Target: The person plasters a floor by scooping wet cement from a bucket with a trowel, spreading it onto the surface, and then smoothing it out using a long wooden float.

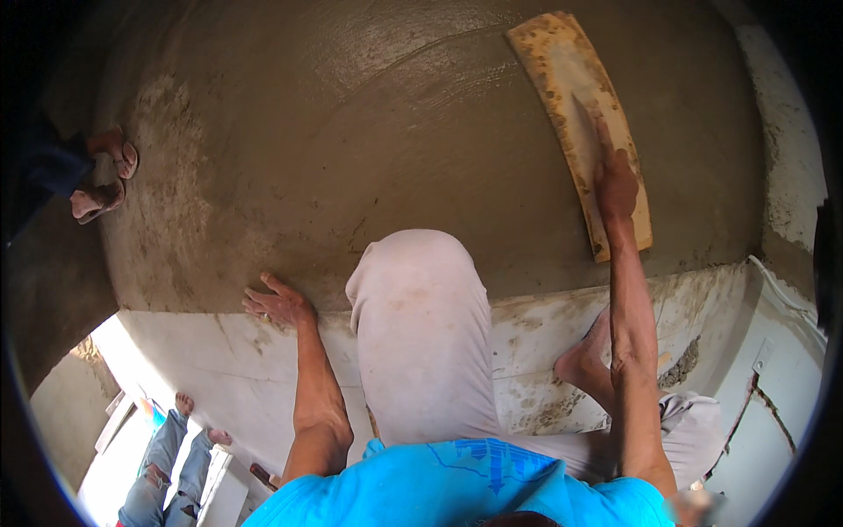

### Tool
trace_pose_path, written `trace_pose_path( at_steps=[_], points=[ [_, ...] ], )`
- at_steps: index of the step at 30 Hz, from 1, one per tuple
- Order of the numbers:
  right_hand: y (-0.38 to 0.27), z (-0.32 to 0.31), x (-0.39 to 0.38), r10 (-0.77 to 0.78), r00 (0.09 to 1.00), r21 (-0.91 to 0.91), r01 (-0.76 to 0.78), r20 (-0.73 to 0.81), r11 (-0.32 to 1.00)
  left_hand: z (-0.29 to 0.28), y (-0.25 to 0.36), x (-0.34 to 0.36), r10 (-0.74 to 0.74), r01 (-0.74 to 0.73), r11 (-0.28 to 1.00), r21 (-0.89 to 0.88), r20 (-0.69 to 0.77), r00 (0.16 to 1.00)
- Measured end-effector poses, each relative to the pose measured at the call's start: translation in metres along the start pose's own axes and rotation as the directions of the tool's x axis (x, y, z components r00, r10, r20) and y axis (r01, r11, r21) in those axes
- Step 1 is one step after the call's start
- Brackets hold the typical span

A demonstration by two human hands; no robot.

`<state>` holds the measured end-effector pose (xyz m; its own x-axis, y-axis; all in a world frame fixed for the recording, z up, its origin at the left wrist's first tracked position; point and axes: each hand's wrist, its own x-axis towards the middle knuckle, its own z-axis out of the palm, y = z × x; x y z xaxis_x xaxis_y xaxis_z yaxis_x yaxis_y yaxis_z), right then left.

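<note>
My right hand (616, 186) is wrapped round the handle of a long wooden float (562, 66), which lies flat on grey-brown wet cement (369, 167) at the right. Its board is pale, with dark mortar stains along the edges. The handle is mostly hidden under my fingers. At the near edge of the cement, left of my raised knee, my left hand (283, 305) rests with its fingers spread and nothing in it. Smooth, shiny wet streaks mark the far part of the cement, left of the float.
A white, mortar-spattered strip (211, 347) runs along the near edge, where my bare foot (587, 358) rests. Another person's sandalled feet (107, 176) stand far left; jeans-clad legs (167, 461) show lower left. A rough wall (786, 149) bounds the right, with a cable (777, 285) below.
</note>
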<state>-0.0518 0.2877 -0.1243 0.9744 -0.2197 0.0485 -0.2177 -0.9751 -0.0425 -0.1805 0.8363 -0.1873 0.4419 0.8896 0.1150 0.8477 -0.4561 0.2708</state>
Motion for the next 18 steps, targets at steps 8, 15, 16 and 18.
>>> trace_pose_path(
  at_steps=[8,15,16,18],
  points=[
    [0.088,-0.007,0.04,0.178,0.98,-0.011,-0.18,-0.093,0.984,-0.003,0.008,-0.007,-0.02,0.021,1.0,-0.019,0.047,0.999],
    [0.061,-0.023,0.03,0.1,0.991,0.155,-0.085,-0.094,0.984,-0.004,-0.001,-0.005,0.027,-0.027,1.0,0.002,0.022,0.999],
    [0.045,-0.02,0.026,0.027,0.993,0.147,-0.01,-0.116,0.989,-0.003,0.0,-0.006,0.039,-0.039,0.999,-0.011,0.017,0.999],
    [0.0,-0.016,0.015,-0.091,0.988,0.28,0.122,-0.122,0.952,-0.003,0.0,-0.003,0.019,-0.018,1.0,-0.008,0.018,1.0]
  ],
)
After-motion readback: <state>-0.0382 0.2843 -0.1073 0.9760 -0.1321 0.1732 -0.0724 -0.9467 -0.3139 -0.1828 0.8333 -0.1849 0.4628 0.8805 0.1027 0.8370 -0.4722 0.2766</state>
